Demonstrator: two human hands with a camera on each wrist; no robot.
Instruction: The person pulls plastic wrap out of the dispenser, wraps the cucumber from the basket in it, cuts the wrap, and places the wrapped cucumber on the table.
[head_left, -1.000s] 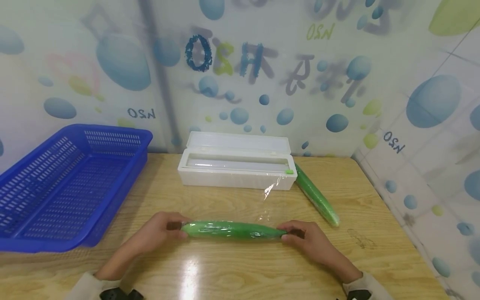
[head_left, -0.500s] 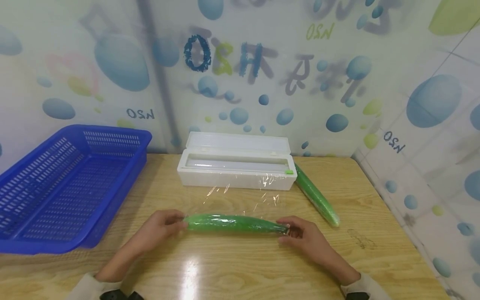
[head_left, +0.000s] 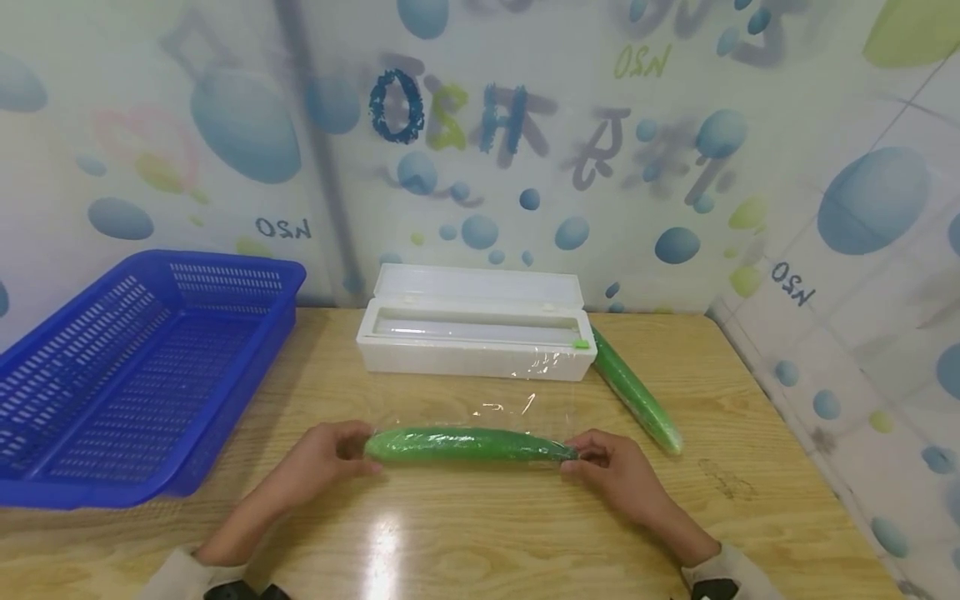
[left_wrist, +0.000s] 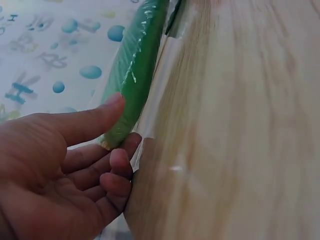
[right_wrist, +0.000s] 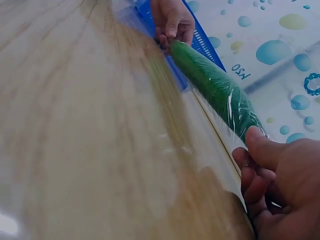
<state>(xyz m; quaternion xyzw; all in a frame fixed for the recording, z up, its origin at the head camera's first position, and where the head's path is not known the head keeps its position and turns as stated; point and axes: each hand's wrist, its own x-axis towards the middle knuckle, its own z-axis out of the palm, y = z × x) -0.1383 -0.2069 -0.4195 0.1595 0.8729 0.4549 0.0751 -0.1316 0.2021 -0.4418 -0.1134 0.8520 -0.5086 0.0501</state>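
A green cucumber (head_left: 468,445) in clear plastic film lies crosswise in front of me, held at both ends. My left hand (head_left: 318,458) grips its paler left end; in the left wrist view the thumb (left_wrist: 95,120) lies over that end with curled fingers beneath. At the darker right tip, my right hand (head_left: 618,475) pinches the cucumber between thumb and fingers, as the right wrist view also shows. A thin sheet of cling film (head_left: 480,407) stretches from the cucumber back to an open white dispenser box (head_left: 472,360).
A second cucumber (head_left: 637,400), with a shiny film-like surface, lies slanted right of the dispenser. On the left stands a blue perforated basket (head_left: 281,333). The wooden table (head_left: 480,542) meets patterned walls at the back and right. A green slider (head_left: 581,344) sits on the box's front edge.
The cucumber has shifted slightly away from me, towards the dispenser, with both hands. My right fingers looked looser round the tip half a second ago and now pinch it. Film glints have moved.
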